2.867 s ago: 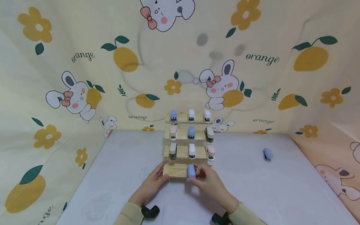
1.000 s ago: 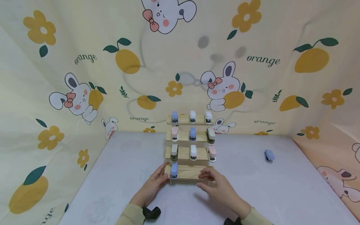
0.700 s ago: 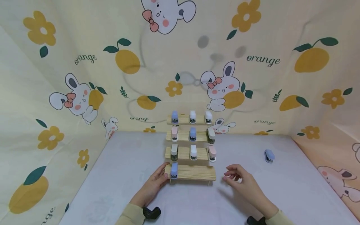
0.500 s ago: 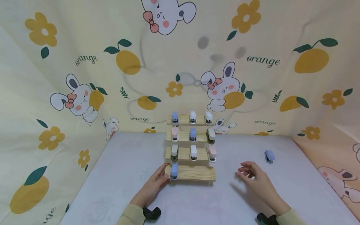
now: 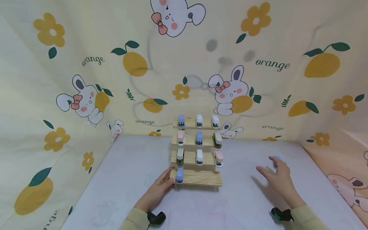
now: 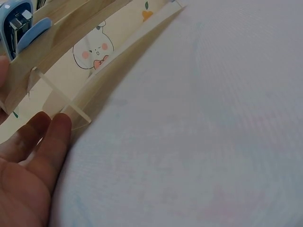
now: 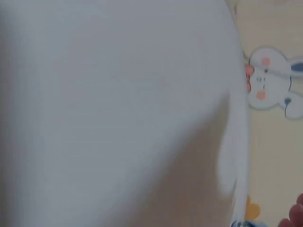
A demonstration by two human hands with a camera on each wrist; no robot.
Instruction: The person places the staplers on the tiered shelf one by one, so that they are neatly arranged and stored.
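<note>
A light wooden stepped rack [image 5: 201,177] stands mid-table, bearing mini staplers. My left hand [image 5: 156,191] grips the left end of its lowest board, thumb in front and index finger at the back edge. In the left wrist view, two fingers [image 6: 57,142] lie beside the rack's thin leg. A blue stapler [image 5: 179,175] sits at the left of that board. Over to the right, my right hand [image 5: 281,182] holds nothing, thumb and fingers spread. Its fingers partly cover another blue stapler [image 5: 277,157] on the table. The right wrist view catches only fingertips [image 7: 296,216] at its corner.
Three upper boards carry white, blue, pink and grey staplers, including a pink stapler [image 5: 219,156] at the right edge. A patterned cloth [image 5: 161,80] hangs behind the white-covered table [image 5: 129,166] and along its sides.
My right hand slid the blue stapler to the left end of the lowest board and let go. It then moved right to the loose stapler, fingers spreading. The left hand stayed put.
</note>
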